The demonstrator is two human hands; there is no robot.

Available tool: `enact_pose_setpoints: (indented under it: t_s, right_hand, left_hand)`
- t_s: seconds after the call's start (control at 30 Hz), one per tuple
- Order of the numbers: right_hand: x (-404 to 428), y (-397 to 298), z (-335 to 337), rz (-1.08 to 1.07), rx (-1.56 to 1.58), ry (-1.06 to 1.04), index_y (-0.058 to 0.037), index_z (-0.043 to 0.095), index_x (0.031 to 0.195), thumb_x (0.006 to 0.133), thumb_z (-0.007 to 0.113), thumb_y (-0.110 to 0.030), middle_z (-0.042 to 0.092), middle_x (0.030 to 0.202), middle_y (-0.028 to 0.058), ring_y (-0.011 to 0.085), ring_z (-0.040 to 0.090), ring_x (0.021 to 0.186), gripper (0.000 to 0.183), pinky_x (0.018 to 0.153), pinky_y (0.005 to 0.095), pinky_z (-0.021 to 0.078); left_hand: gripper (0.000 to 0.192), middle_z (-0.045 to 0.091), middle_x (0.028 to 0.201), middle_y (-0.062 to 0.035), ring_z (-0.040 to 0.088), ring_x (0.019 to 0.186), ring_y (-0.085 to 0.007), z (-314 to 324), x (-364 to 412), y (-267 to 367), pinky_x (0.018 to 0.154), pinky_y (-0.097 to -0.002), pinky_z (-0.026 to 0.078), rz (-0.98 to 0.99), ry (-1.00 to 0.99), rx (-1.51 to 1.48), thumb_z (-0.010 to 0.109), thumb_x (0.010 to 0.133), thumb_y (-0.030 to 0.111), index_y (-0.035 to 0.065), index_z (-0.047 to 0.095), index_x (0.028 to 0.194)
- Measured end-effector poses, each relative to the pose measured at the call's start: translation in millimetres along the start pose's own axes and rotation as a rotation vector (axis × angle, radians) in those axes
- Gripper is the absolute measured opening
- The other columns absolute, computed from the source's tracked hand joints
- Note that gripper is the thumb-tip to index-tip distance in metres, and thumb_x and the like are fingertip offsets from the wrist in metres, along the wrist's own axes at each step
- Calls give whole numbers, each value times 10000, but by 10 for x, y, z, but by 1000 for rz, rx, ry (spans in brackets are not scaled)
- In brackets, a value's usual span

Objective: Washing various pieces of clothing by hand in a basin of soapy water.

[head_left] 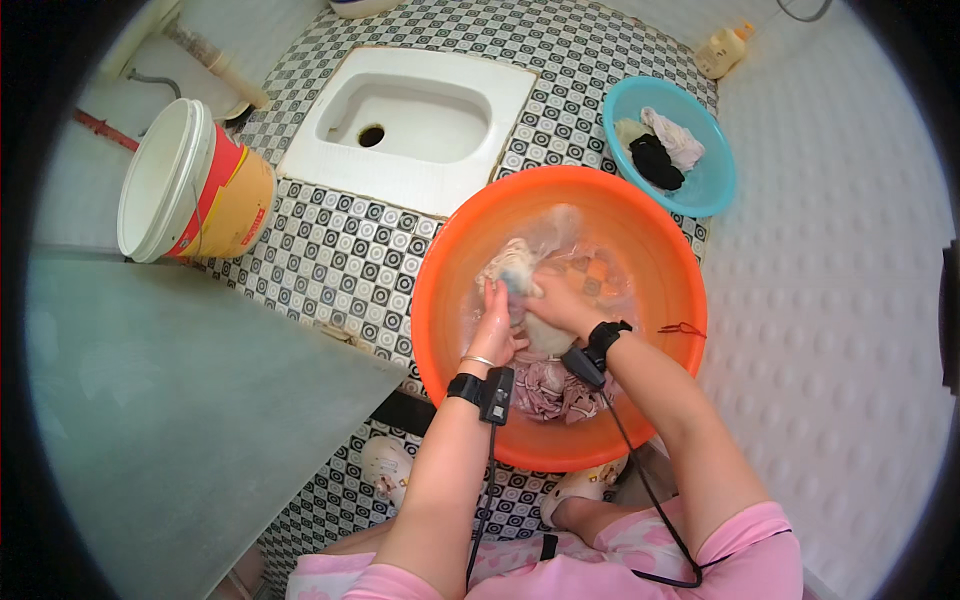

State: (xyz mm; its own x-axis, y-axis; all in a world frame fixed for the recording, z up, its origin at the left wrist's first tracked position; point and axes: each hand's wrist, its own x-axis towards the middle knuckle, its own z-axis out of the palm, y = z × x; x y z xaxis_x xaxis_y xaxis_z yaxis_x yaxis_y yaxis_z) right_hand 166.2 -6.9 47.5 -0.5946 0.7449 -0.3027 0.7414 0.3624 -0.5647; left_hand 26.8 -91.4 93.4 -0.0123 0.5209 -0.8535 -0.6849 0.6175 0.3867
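Both my hands are over a large orange plastic basin [675,247] that holds water and laundry. Pale wet cloth [512,262] lies against the fingers of my left hand [495,326], whose palm is turned inward with the fingers apart. My right hand [559,300] is closed on part of that cloth, its fingertips partly hidden. Below the hands, a lighter piece of cloth [547,335] shows in the water. Pink patterned fabric [544,390] lies bunched at the basin's near side. A thin dark red loop [681,328] hangs at the right inner wall.
A light blue basin [720,169] with a black garment [656,161] and pale clothes stands at the upper right, near a lotion-type bottle [724,52]. A white squat toilet [409,176] lies beyond. A paint-type bucket [225,195] and a frosted panel [187,390] are at left.
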Motion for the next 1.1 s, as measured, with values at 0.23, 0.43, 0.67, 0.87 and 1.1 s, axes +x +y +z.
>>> enact_pose_setpoints:
  t_s: [0.23, 0.43, 0.67, 0.87, 1.1]
  right_hand:
    - [-322, -1001, -386, -312, 342, -80, -16, 654, 890, 807, 645, -284, 633, 920, 212, 381, 610, 839, 280, 769, 442, 501]
    - [-245, -468, -1241, -233, -61, 329, -47, 638, 772, 871, 578, -348, 629, 810, 168, 357, 621, 783, 322, 707, 453, 498]
    - [-490, 438, -1005, 162, 135, -70, -41, 554, 1224, 933, 525, -435, 640, 1098, 269, 419, 612, 1049, 490, 916, 448, 467]
    - [-396, 153, -433, 511, -87, 119, -53, 455, 1391, 873, 599, -480, 546, 1321, 271, 409, 494, 1258, 687, 1042, 420, 407]
    - [-202, -674, -99, -85, 661, -11, -86, 622, 1217, 836, 622, -159, 658, 1109, 188, 316, 630, 1037, 389, 904, 392, 493]
  left_hand:
    - [488, 613, 1241, -95, 605, 1106, -234, -361, -7, -19, 934, -428, 497, 304, -392, -293, 463, 995, 442, 67, 534, 1298]
    - [388, 640, 1155, -104, 624, 1039, -227, -28, -293, 315, 955, -349, 489, 270, -445, -481, 466, 854, 117, 7, 566, 1212]
    - [141, 633, 854, -40, 570, 745, -127, -480, -175, 290, 642, -254, 453, 522, 46, 136, 532, 780, 60, -9, 607, 877]
    - [404, 639, 1080, -127, 622, 989, -203, -542, -219, 97, 735, -346, 516, 291, 50, 140, 536, 913, 339, 5, 597, 1133]
    - [693, 532, 1368, -104, 522, 1247, -268, -288, -174, 85, 1061, -479, 402, 163, -331, -307, 396, 954, 649, 112, 456, 1387]
